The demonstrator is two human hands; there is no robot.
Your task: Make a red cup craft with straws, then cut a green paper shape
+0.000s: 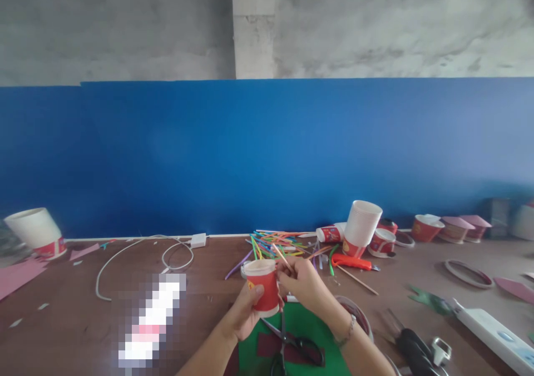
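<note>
A red and white paper cup [267,293] stands nearly upright in my left hand [245,312], whose thumb presses on its front. The cup's open mouth faces up, and its inside is only partly visible. Between the fingers of my right hand [306,287] is a thin wooden stick [281,255], slanting up past the right side of the cup's rim. Whether the stick touches the cup, I cannot tell. Below both hands lie scissors [284,340] with black handles, blades parted, on a green sheet [306,321] and dark red pieces.
Colourful straws [277,242] are heaped behind the cup. Paper cup stacks stand at right [362,226] and far left [37,228]. An orange-handled tool [352,262], a white power strip [496,331], a charger [198,241] with its cable and a pixelated bright object [152,320] lie around.
</note>
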